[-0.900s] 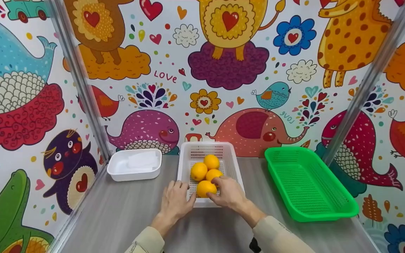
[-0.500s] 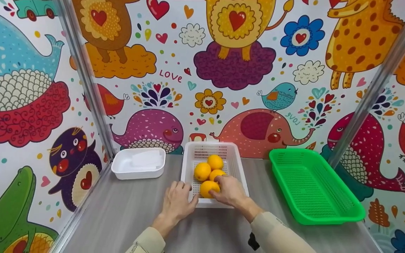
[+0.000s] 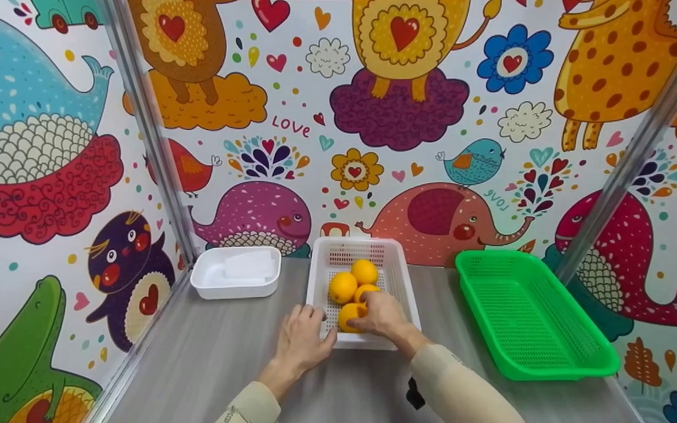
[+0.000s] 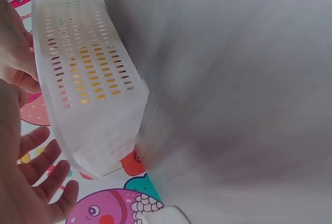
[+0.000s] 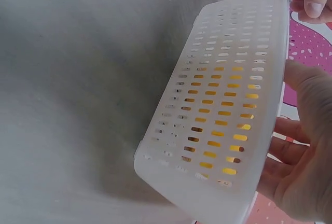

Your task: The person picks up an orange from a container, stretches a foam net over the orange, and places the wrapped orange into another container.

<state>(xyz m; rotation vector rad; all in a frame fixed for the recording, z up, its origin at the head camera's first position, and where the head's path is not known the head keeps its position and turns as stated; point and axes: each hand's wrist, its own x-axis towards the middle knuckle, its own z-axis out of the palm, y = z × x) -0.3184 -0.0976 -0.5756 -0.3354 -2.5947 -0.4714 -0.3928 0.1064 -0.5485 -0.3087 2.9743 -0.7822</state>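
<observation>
Several oranges [image 3: 343, 287] lie together in a white perforated basket [image 3: 405, 282], its slotted side close up in the left wrist view and the right wrist view. My right hand [image 3: 384, 315] reaches over the basket's front right rim and grips the front orange [image 3: 347, 318], thumb on the near side and fingers on the far side. Part of that orange is hidden behind the hand. At the front left corner of the basket, my left hand [image 3: 302, 338] has its fingers spread loosely, fingertips right at the rim, holding nothing.
A small white tub [image 3: 209, 289] with a white sheet-like piece inside stands at the left back. To the right is a long green perforated basket [image 3: 494, 346]. Patterned walls [image 3: 315, 88] with metal posts enclose the grey table [image 3: 197, 358].
The right hand has moved slightly further over the front orange, covering more of it. The left hand stays by the basket corner. The whole view has shifted a little.
</observation>
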